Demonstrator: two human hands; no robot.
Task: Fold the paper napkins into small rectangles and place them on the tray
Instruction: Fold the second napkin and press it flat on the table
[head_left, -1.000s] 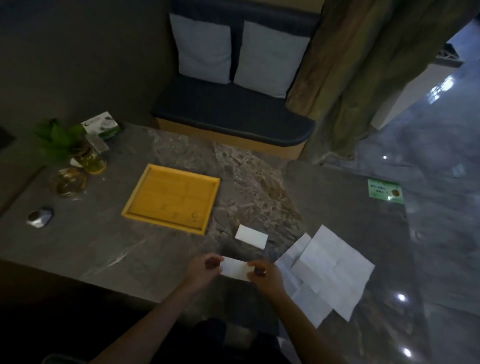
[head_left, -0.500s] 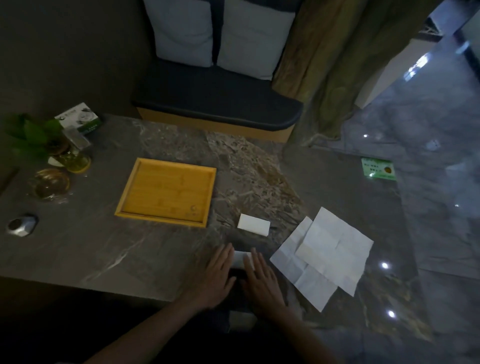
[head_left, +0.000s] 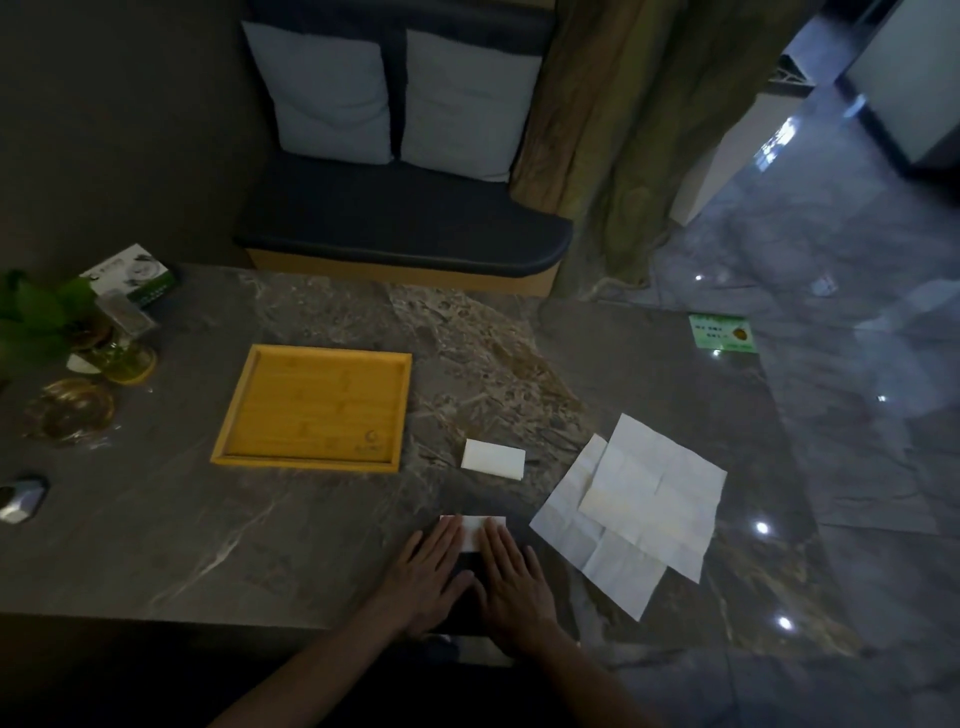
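Note:
A small folded white napkin lies on the dark stone table near its front edge. My left hand and my right hand lie flat side by side, fingers spread, fingertips pressing down on its two ends. Another folded napkin rests a little farther back. Two unfolded white napkins overlap to the right of my hands. The yellow wooden tray sits to the left of centre with nothing in it.
At the far left stand a green plant, a glass jar, a glass dish, a boxed pack and a metal object. A green card lies at the back right. A cushioned bench is behind the table.
One second ago both hands held the folded napkin up by its ends. It now lies on the table and both palms press flat on it.

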